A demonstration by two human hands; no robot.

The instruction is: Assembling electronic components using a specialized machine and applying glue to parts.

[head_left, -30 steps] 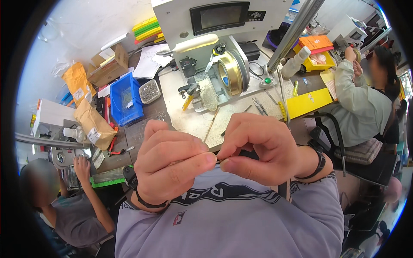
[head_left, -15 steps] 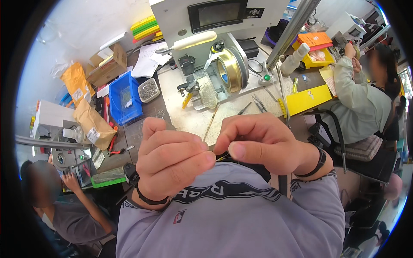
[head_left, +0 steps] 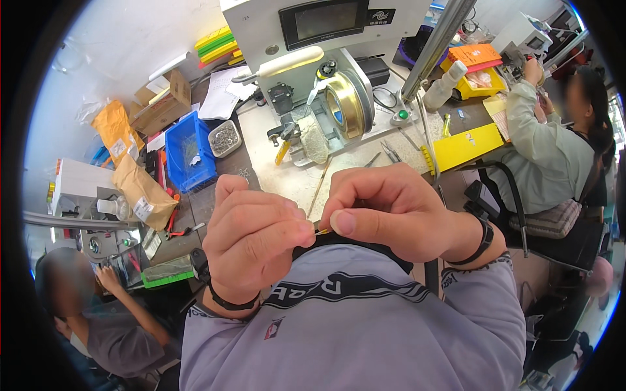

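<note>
My left hand [head_left: 251,238] and my right hand [head_left: 391,212] meet in front of my chest, fingertips nearly touching. Between them shows a thin, tiny yellowish sliver [head_left: 321,232], too small to name. Thumb and forefinger of my right hand are pinched at one end of it. The left fingers are curled together at its other end, and what lies within them is hidden. Just beyond the hands stands a white bench machine [head_left: 261,29] carrying a gold-coloured spool [head_left: 351,107]. A thin rod [head_left: 319,186] lies on the pale work surface past my fingertips.
Left of the machine are a blue tray [head_left: 171,156] and a small tub of metal bits [head_left: 225,138]. Pliers [head_left: 391,151] and a yellow strip [head_left: 466,153] lie on the right. A metal post [head_left: 433,52] rises there. Two people work nearby, one on each side.
My right thumb and forefinger have closed in toward the left fingertips. The yellowish sliver now shows between the hands. The view has shifted slightly.
</note>
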